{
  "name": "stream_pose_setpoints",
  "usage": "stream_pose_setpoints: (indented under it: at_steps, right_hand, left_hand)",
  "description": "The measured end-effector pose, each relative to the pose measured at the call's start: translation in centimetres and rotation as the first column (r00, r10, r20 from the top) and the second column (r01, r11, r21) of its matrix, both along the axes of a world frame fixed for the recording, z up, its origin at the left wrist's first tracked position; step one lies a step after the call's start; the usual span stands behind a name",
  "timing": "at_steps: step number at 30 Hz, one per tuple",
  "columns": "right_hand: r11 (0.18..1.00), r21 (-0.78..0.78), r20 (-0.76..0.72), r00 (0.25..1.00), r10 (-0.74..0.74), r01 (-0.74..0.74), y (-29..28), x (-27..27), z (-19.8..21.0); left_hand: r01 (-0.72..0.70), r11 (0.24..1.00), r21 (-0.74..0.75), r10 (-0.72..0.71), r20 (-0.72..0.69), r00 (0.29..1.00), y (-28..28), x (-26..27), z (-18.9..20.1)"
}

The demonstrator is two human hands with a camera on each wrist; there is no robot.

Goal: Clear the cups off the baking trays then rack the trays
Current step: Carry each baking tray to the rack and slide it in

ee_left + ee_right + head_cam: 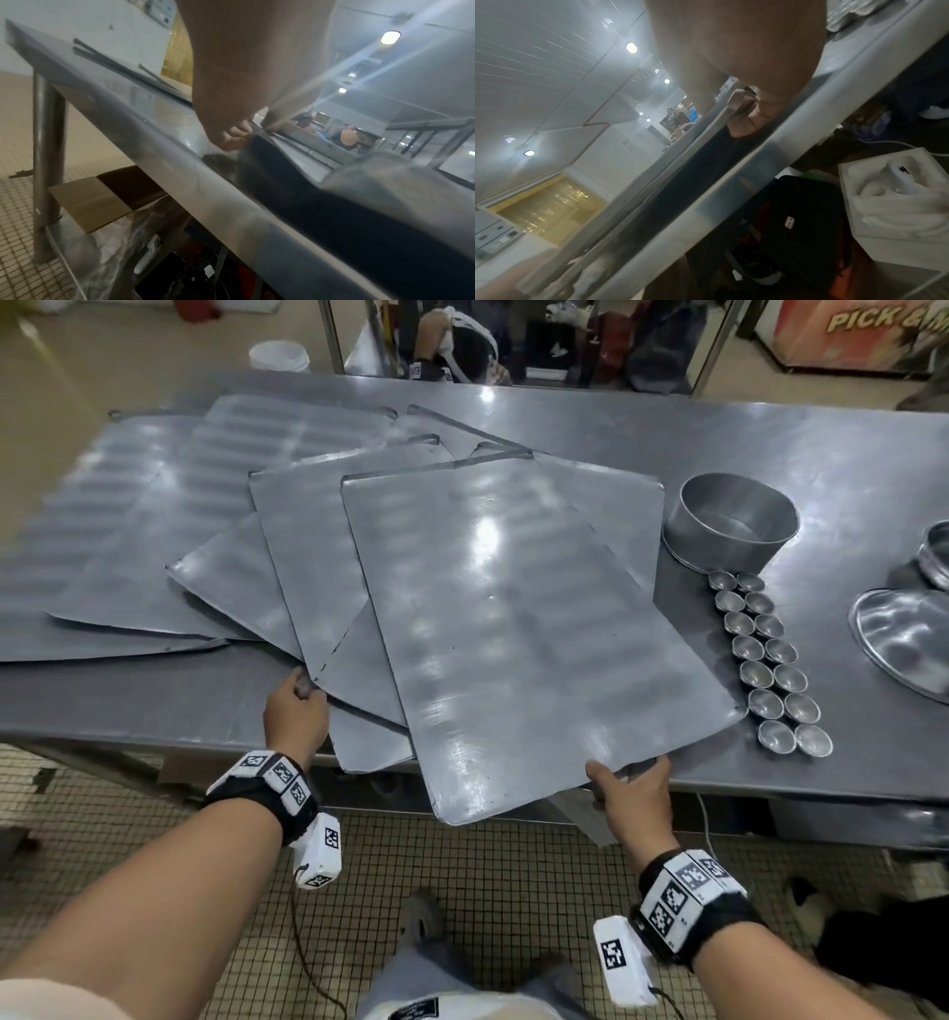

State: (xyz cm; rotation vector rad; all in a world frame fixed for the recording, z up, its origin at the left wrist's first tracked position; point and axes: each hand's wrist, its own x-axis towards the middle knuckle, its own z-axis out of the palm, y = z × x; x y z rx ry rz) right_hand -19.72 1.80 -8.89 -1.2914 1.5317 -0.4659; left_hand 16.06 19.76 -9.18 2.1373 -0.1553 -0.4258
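Gathering the flat grey metal baking trays (513,618) is the step in hand, judging by the small round metal cups (767,660) already ranked in two rows on the steel worktop (770,454) just right of the fanned pile. The right hand (634,796) pinches the top tray's overhanging near edge, thumb above, fingers (744,121) curled beneath. The left hand (295,711) grips a lower tray's corner, its fingers (231,138) tucked at the edge. Squaring the fan into one stack before lifting seems wise, since loose sheets could slide apart; keep the right edge away from the cups.
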Motion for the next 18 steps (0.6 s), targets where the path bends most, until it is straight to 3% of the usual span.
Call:
stream_pose_setpoints:
  at_steps: [3,8,10,14,18]
  right_hand:
    - [1.0,0.02,0.005,1.0,0.017,-0.017,0.2,-0.4,-0.4]
    - [0.999,0.043,0.04,0.999,-0.027,0.026,-0.7,-0.3,-0.4]
    - [0.998,0.052,0.049,0.998,-0.035,0.032,-0.9,-0.2,-0.6]
    - [0.999,0.042,0.027,0.999,-0.018,0.017,-1.0,-0.1,-0.9]
    - [0.999,0.038,-0.013,1.0,-0.004,0.004,-1.3,-1.0,-0.7]
  left_hand:
    - [-0.073,0.994,0.076,0.067,0.081,0.995,-0.4,-1.6,0.9]
    - [0.004,0.989,0.145,-0.023,0.128,0.992,-1.0,-5.0,1.3]
    - [0.005,0.986,0.165,-0.018,0.079,0.997,-1.4,-5.7,1.2]
    - [-0.054,0.998,0.039,0.058,-0.107,0.993,-2.8,-7.0,1.4]
    - [-0.075,0.997,-0.008,0.073,-0.142,0.987,-3.4,-7.5,1.2]
